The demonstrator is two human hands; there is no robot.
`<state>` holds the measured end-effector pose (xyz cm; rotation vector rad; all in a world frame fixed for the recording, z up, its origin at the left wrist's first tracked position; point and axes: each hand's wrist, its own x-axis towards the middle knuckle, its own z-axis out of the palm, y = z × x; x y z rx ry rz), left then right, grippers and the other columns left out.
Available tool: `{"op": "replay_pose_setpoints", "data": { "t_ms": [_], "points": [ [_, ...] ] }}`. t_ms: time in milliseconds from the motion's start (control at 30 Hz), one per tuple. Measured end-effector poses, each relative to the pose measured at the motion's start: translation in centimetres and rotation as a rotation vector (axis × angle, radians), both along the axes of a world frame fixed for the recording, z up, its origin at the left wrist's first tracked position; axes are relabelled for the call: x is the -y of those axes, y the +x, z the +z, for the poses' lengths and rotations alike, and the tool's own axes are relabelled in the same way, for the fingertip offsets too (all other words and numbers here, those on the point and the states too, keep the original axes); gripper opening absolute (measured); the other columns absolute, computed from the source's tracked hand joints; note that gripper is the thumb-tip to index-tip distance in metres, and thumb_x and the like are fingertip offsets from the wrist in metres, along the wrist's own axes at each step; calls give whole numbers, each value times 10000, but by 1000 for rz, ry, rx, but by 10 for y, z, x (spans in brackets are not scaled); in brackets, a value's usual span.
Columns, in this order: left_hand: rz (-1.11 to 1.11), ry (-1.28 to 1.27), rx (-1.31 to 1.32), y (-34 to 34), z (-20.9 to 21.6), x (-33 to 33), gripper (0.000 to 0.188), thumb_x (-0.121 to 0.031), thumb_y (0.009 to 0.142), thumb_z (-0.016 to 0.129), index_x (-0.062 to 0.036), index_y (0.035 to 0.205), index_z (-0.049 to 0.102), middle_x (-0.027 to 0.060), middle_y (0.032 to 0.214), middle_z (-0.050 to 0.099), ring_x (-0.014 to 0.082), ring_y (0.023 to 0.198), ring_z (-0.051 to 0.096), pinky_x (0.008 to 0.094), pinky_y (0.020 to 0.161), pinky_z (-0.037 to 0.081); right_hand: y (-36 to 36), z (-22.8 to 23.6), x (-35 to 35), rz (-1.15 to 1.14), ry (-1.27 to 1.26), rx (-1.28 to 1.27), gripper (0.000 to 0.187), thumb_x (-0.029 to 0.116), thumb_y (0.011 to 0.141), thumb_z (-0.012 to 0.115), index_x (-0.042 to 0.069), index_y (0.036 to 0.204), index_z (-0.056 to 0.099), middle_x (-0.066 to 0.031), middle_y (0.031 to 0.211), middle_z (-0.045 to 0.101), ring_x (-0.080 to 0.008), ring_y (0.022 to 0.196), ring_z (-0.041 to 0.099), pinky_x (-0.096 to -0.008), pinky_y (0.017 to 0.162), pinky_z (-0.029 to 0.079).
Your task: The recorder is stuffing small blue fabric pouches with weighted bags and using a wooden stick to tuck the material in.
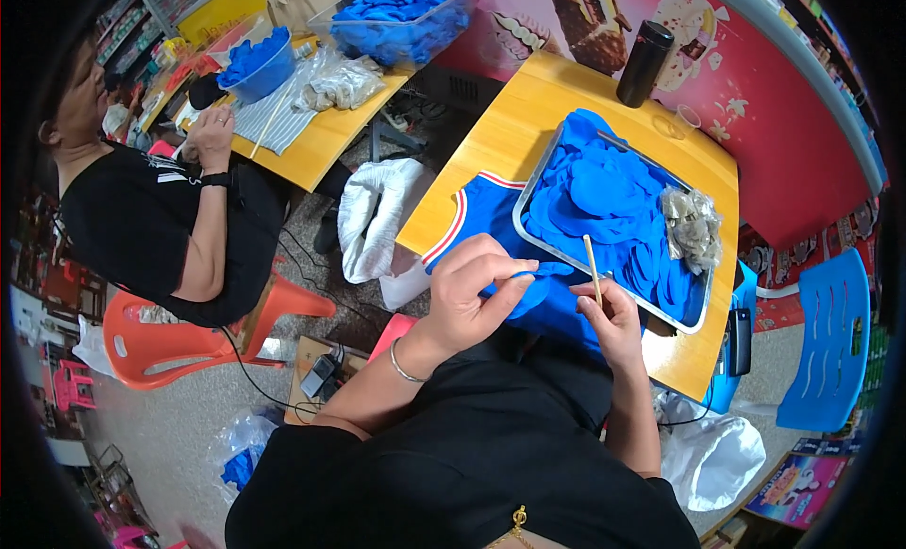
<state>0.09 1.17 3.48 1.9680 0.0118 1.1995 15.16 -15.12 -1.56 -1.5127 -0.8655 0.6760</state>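
Observation:
My left hand [464, 299] pinches a small blue fabric piece [534, 294] between thumb and fingers, above the table's near edge. In my right hand [618, 330] is a thin wooden stick [593, 264], held upright just right of that piece; the two are apart. Beyond both hands a metal tray [522, 219] holds a heap of rounded blue fabric pieces [604, 186]. A clear plastic bag of greyish stuffing-like material [694, 230] lies at the tray's right side. Under my hands spreads a blue cloth [486, 230] with red and white trim.
A black bottle [645, 64] stands at the back of the yellow table [528, 87], near a clear cup [686, 119]. At left, a person [142, 219] sits at another table with a blue-filled basin [260, 66]. A blue chair [823, 341] is at right.

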Motion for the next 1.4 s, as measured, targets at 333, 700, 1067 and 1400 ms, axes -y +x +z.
{"op": "replay_pose_setpoints", "data": {
  "t_ms": [333,700,1067,1400],
  "points": [
    [107,212,83,0,3,1,190,-44,644,754,-33,774,617,48,641,539,175,538,505,270,464,366,-12,11,1,-18,45,-11,129,99,835,579,4,911,622,-34,828,593,-80,723,523,-214,652,414],
    [96,348,94,8,-9,14,207,-47,606,768,-35,727,601,49,617,509,194,529,508,281,462,384,-35,20,1,37,301,-152,192,34,792,605,-18,975,587,-71,969,570,-91,734,540,-200,624,403],
    [79,340,35,26,-31,38,251,-110,618,796,-62,750,588,36,605,515,193,543,507,284,483,396,-37,20,5,-18,256,-77,279,68,736,707,-18,973,590,-6,828,524,-13,542,366,-184,471,275],
    [73,76,-15,35,-30,35,212,5,644,734,-42,724,544,76,662,519,211,591,521,278,518,412,-19,27,7,30,217,88,262,76,783,655,-8,1025,602,-32,857,562,-40,600,450,-187,511,343]
  ]
}}
